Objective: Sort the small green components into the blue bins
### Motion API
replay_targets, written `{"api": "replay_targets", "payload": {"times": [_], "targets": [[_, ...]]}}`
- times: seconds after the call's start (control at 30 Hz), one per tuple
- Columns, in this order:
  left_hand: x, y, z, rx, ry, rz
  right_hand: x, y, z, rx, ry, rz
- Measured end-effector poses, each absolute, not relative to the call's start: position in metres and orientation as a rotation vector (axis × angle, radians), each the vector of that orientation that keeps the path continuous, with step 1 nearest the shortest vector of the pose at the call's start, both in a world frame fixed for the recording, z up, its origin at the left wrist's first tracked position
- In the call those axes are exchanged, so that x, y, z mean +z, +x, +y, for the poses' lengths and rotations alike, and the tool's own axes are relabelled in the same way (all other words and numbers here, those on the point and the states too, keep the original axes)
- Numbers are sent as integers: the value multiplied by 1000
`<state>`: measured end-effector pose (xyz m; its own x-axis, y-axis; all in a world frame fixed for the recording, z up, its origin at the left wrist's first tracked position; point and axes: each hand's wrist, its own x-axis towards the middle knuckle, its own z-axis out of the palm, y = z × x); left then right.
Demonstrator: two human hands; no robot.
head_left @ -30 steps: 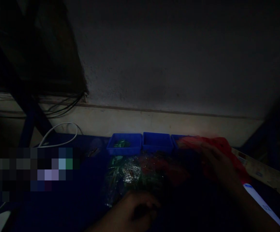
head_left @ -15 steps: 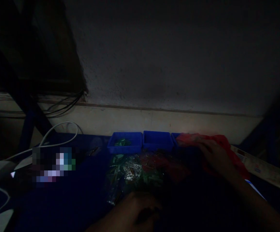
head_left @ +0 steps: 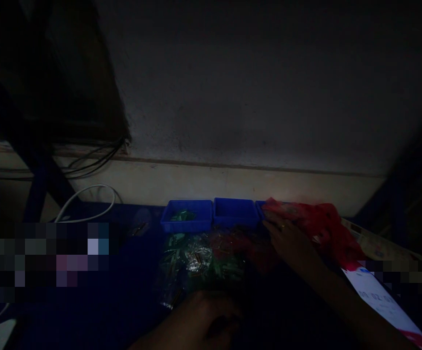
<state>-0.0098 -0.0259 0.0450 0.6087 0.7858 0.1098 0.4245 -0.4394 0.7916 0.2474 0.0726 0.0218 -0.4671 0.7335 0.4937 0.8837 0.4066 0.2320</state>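
My left hand [head_left: 207,316] is low in the centre, its fingers curled; the dark hides whatever they may hold. Just beyond it lies a pile of clear and green plastic packets [head_left: 199,255] with small shiny pieces inside. My right hand [head_left: 287,238] is at the near side of the red plastic bag [head_left: 323,223], fingers stretched toward the right blue tray [head_left: 261,208], with a ring on one finger. The bag partly covers that tray. Small green items lie in the left blue tray [head_left: 187,224]. The middle blue tray [head_left: 235,221] stands between the other two.
A white cable [head_left: 112,199] loops at the left back. A small packet [head_left: 140,226] lies left of the trays. At the right, a bright phone-like screen [head_left: 381,296] shows near my right forearm, beside a printed strip [head_left: 374,240]. The wall [head_left: 250,180] rises behind.
My right hand has moved left and a little nearer, off the red bag's top. More of the bag and of the bright screen now shows. My left hand has hardly moved.
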Motion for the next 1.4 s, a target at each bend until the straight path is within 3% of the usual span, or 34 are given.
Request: {"api": "replay_targets", "payload": {"times": [0.23,0.57,0.73,1.0,1.2,1.4], "targets": [[41,-11,-20,550,2100,896,28,247,87,-714,-1437,-2418],[39,-12,-23,567,2033,915,61,231,45,-418,-1376,-2362],[37,-11,-15,677,1954,1065,61,206,11,388,-1316,-2123],[35,-11,-12,741,1801,1099,31,185,-5,1092,-1240,-1588],[33,-7,-12,737,1567,1108,27,185,-11,1360,-1298,-1551],[26,-8,-11,719,1564,1063,28,181,-19,1386,-1394,-1564]]}}
